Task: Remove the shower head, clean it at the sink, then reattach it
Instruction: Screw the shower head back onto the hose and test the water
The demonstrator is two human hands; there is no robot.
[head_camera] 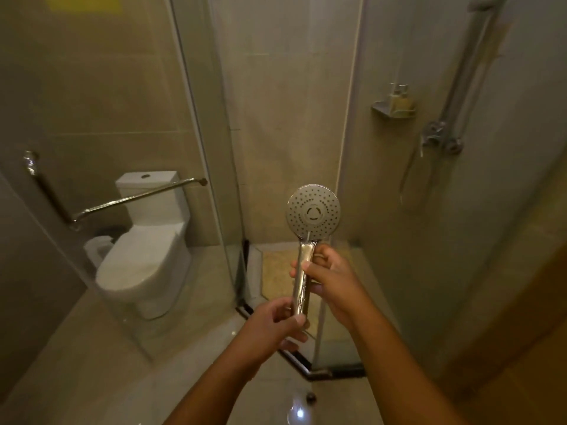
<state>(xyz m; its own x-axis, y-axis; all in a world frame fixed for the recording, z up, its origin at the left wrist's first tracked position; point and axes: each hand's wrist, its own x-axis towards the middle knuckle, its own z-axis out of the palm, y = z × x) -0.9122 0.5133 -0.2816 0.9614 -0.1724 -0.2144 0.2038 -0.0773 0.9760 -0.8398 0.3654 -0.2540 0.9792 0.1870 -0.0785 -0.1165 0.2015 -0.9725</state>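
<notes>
Right hand point(333, 276) grips upright chrome shower head point(313, 211), nozzles facing camera.

walls: beige tile point(92, 96) | toilet point(147, 240) left | glass door point(196, 118) | floor glossy point(92, 363)

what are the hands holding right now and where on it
The shower head, by its chrome handle: the right hand grips the upper part, the left hand pinches the bottom end.

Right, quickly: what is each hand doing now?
Left hand: pinches the bottom end of the shower head handle.
Right hand: grips the handle higher up.
</notes>
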